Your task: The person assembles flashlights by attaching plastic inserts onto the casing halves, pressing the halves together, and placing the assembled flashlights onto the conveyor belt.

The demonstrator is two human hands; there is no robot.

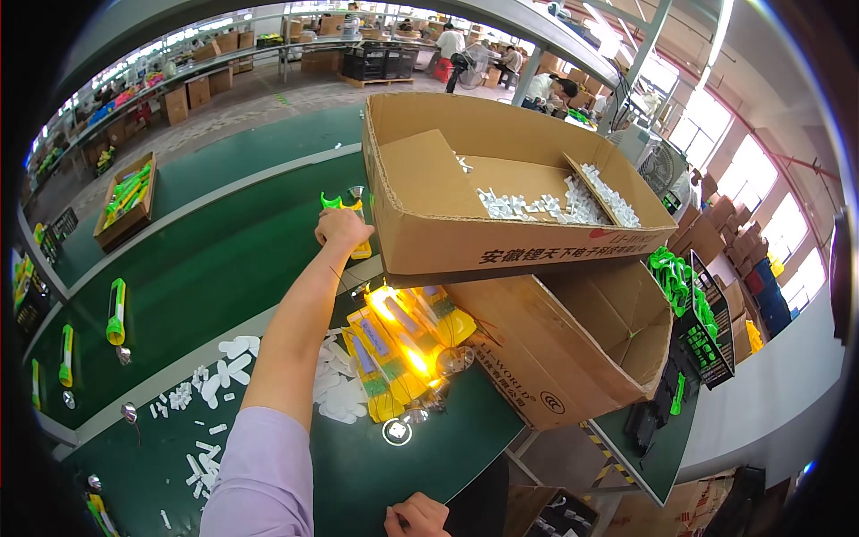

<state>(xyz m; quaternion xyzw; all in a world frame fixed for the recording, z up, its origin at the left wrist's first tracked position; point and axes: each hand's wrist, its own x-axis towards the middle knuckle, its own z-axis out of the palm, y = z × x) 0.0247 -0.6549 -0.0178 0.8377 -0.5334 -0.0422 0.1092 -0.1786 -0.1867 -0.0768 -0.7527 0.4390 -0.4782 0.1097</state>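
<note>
The left hand [343, 229] is curled at a yellow and green light piece [361, 250] over the green belt [224, 246]. It seems to hold it, but I can't tell how tight. Just beside it is the top box [528, 246], with small white bits [582, 204] inside. If the arm bumps that box, it might tip and spill them. Nearer the body lie more yellow pieces [386, 358], some glowing; their thin wires could catch and pull. The right hand [416, 516] is loosely bent by the table [456, 447] edge. The left fingertips are hidden, the right hand is cut off, and the glow hides small parts.
</note>
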